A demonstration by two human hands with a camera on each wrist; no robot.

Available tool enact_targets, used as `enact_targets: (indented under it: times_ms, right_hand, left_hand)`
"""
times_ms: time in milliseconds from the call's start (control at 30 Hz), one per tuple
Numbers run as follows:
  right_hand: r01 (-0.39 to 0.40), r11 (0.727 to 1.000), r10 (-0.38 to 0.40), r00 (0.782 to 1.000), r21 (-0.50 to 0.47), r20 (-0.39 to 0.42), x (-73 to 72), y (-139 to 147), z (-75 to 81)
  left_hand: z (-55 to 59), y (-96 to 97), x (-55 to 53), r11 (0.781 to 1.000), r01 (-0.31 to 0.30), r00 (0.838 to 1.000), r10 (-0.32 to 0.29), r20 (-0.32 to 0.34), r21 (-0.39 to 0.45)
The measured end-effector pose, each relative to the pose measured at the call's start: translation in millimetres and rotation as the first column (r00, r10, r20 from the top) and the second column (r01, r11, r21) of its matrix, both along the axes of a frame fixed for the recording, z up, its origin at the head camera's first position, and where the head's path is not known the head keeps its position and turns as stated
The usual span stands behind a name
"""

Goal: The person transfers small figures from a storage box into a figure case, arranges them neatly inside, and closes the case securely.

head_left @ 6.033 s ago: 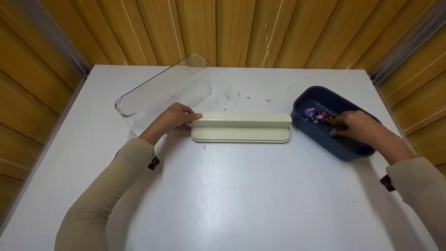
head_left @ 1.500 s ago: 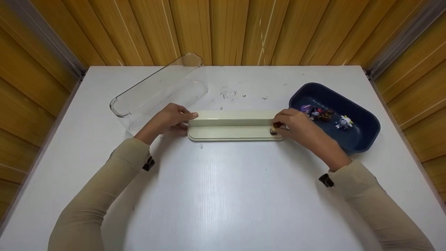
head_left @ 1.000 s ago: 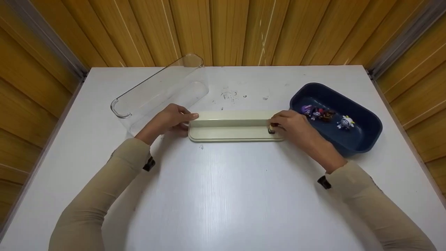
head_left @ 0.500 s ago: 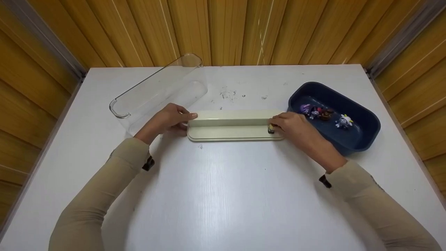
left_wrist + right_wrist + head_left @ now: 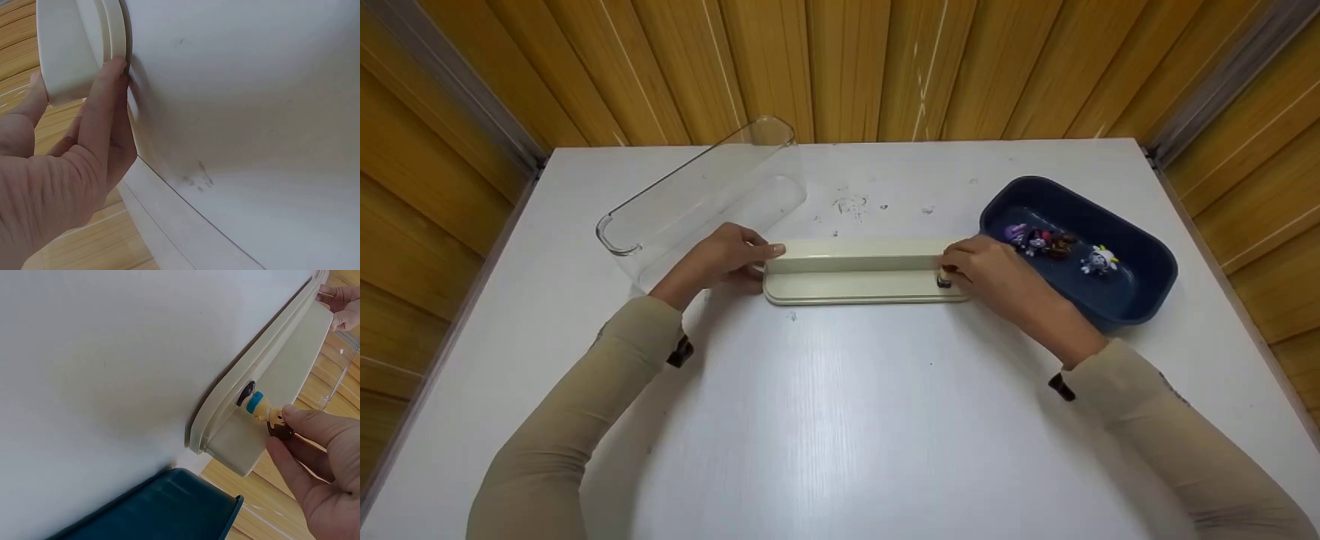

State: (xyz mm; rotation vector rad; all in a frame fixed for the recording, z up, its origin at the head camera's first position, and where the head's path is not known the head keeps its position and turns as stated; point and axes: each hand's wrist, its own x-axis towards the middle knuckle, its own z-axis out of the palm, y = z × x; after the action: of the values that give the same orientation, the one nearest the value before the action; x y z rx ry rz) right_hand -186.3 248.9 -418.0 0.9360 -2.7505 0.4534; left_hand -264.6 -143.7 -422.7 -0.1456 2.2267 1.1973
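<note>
A cream two-step display stand (image 5: pixel 851 283) lies across the middle of the table. My left hand (image 5: pixel 725 256) grips its left end, thumb on the upper step and fingers at the end and lower edge. Over the lower step at the right end, my right hand (image 5: pixel 996 274) pinches a small toy figurine (image 5: pixel 260 406) by its brown-haired head. The figurine has a blue band and dark feet, which are at the lower step in the right wrist view. In the head view the fingers hide most of it.
A dark blue bin (image 5: pixel 1140 300) stands at the right, close to the stand, with several figurines inside, among them a white one (image 5: pixel 1099 260) with yellow horns. A clear plastic bin (image 5: pixel 701 191) stands at the back left. Wood-look panels (image 5: pixel 847 67) line the table's back.
Since six seconds ago, my right hand has come left from the blue bin to the stand, holding the figurine. Over the last second it has barely moved. My left hand stays on the stand.
</note>
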Motion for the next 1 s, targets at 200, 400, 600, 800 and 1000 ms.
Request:
enact_targets:
  times_ms: [200, 400, 600, 800, 1000]
  right_hand:
    - [0.025, 0.999, -0.025, 1.000, 0.045, 0.016, 6.9, 13, 17.8]
    - [0.146, 0.982, -0.154, 0.987, 0.120, 0.054, 15.4, 36, 42.7]
    - [0.215, 0.964, -0.236, 0.963, 0.156, 0.130, 13.9, 78, 56.6]
    - [0.291, 0.919, -0.359, 0.896, 0.265, 0.262, 3.3, 117, 62.6]
    - [0.304, 0.899, -0.394, 0.876, 0.314, 0.279, -12.6, 149, 61.3]
  left_hand:
    - [0.9, 2.9, -0.9, 1.000, -0.003, 1.000, 0.003, 0.014, -0.023]
    - [0.2, 3.3, -2.3, 1.000, -0.013, 1.000, 0.014, 0.024, -0.028]
    - [-1.0, 2.0, -3.0, 0.999, -0.025, 0.999, 0.025, 0.028, -0.026]
    - [-1.8, 0.1, -3.3, 1.000, -0.023, 0.999, 0.023, 0.029, 0.012]
    - [-3.1, -1.1, -1.4, 1.000, 0.008, 1.000, -0.008, 0.006, 0.029]
